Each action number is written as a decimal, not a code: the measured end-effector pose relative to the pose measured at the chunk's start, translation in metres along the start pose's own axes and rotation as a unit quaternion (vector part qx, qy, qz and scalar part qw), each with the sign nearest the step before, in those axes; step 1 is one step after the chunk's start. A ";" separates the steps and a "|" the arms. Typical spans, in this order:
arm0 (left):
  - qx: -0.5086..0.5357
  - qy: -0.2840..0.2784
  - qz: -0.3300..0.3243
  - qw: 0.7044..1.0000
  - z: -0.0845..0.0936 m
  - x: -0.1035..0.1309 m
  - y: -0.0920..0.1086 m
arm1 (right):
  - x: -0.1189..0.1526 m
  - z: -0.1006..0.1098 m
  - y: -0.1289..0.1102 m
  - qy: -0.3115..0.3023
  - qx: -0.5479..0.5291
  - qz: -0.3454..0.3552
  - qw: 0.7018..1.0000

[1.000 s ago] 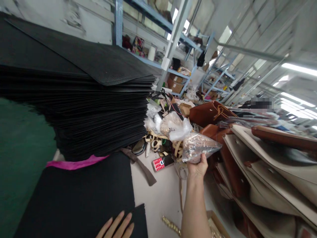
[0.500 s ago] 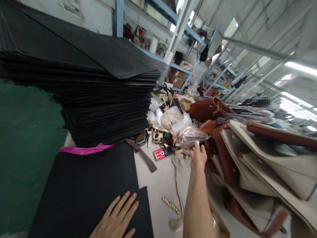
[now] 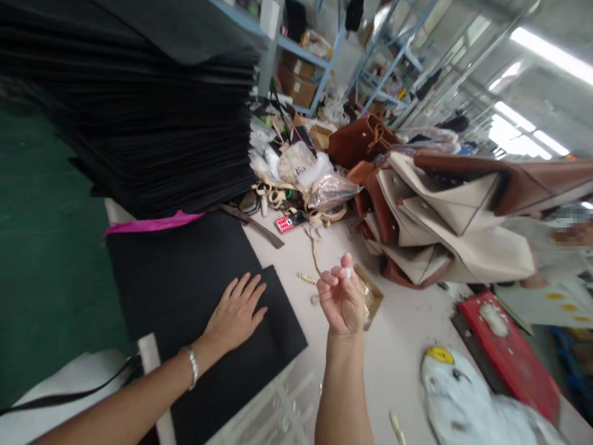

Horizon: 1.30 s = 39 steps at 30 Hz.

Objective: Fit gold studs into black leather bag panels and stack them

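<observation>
My left hand (image 3: 237,314) lies flat on a black sheet (image 3: 185,272), fingers spread, a silver bracelet on its wrist. My right hand (image 3: 341,304) is raised over the pale table (image 3: 296,377), its fingers curled in. A small white bit (image 3: 347,272) shows at the fingertips; whether it is a held piece or a wrap on a finger I cannot make out. Partly hidden behind that hand is a small cardboard box (image 3: 376,303) with shiny contents. Just left of it lie a gold beaded strip (image 3: 307,279) and a thin beige cord (image 3: 315,256).
A tall stack of black sheets (image 3: 185,142) rises at the back left, with a pink strip (image 3: 155,224) below. Plastic bags (image 3: 331,190) and a red-keyed phone (image 3: 290,222) lie behind. Brown-and-beige bags (image 3: 435,228), a red block (image 3: 514,352) and a white bird-shaped item (image 3: 463,395) are right.
My right hand has drawn back from the plastic bags toward me, its fingers curling. My left hand stays flat on the black sheet. The view has shifted down and right.
</observation>
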<state>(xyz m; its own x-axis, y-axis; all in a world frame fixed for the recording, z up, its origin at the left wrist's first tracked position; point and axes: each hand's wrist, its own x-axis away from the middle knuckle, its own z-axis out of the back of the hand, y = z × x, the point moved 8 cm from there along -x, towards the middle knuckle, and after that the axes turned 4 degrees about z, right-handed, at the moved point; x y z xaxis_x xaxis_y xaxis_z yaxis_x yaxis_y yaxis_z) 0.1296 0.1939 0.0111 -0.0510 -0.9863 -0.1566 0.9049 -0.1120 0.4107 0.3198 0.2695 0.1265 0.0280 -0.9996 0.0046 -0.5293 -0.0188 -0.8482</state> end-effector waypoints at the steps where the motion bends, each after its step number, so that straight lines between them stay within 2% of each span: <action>1: 0.001 -0.009 0.000 1.000 0.000 0.000 0.002 | 0.018 0.006 0.005 0.022 -0.013 -0.026 0.999; 4: 0.008 -0.030 -0.002 1.000 -0.003 0.000 0.008 | 0.078 0.031 0.025 0.089 -0.018 -0.101 0.991; 6: 0.013 -0.036 -0.007 0.999 -0.005 0.001 0.011 | 0.121 0.052 0.038 0.134 0.001 -0.123 0.983; 9: 0.020 -0.036 -0.018 0.999 -0.002 0.002 0.015 | 0.181 0.093 0.044 0.211 0.033 -0.117 0.970; 12: 0.029 -0.031 -0.027 0.999 0.001 0.002 0.019 | 0.237 0.142 0.032 0.295 0.070 -0.090 0.949; 15: 0.028 -0.027 -0.025 0.999 0.001 0.001 0.022 | 0.296 0.185 0.018 0.368 0.106 -0.079 0.921; 17: 0.016 -0.031 -0.022 0.999 0.000 0.002 0.023 | 0.335 0.205 0.015 0.402 0.144 -0.089 0.900; 18: 0.009 -0.036 -0.021 0.999 -0.002 0.003 0.022 | 0.352 0.213 0.017 0.415 0.177 -0.096 0.887; 20: -0.005 -0.049 -0.030 0.998 -0.006 0.005 0.016 | 0.378 0.223 0.019 0.422 0.330 -0.112 0.837; 22: -0.008 -0.069 -0.056 0.996 -0.009 0.008 0.008 | 0.388 0.221 0.032 0.390 0.433 -0.112 0.805; 25: 0.010 -0.086 -0.094 0.992 0.002 0.023 -0.004 | 0.383 0.204 0.057 0.303 0.531 -0.078 0.787; 28: 0.040 -0.073 -0.116 0.990 0.034 0.048 -0.017 | 0.363 0.181 0.076 0.201 0.618 -0.031 0.759; 31: 0.058 -0.072 -0.135 0.987 0.068 0.077 -0.034 | 0.347 0.156 0.084 0.113 0.703 0.040 0.701; 33: 0.054 -0.076 -0.137 0.986 0.086 0.095 -0.051 | 0.343 0.145 0.086 0.089 0.739 0.073 0.663; 34: 0.049 -0.076 -0.132 0.987 0.094 0.101 -0.061 | 0.343 0.142 0.086 0.089 0.747 0.082 0.654; 39: 0.017 -0.047 -0.086 0.995 0.127 0.115 -0.109 | 0.346 0.141 0.086 0.095 0.739 0.137 0.653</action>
<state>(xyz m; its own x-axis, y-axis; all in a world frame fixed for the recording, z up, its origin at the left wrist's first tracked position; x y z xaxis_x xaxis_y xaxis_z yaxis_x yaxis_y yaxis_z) -0.0282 0.0775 0.0620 -0.2453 -0.9589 -0.1424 0.8648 -0.2828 0.4149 0.4040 -0.0750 -0.0194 -0.0760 -0.9486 -0.3072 0.9081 0.0614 -0.4142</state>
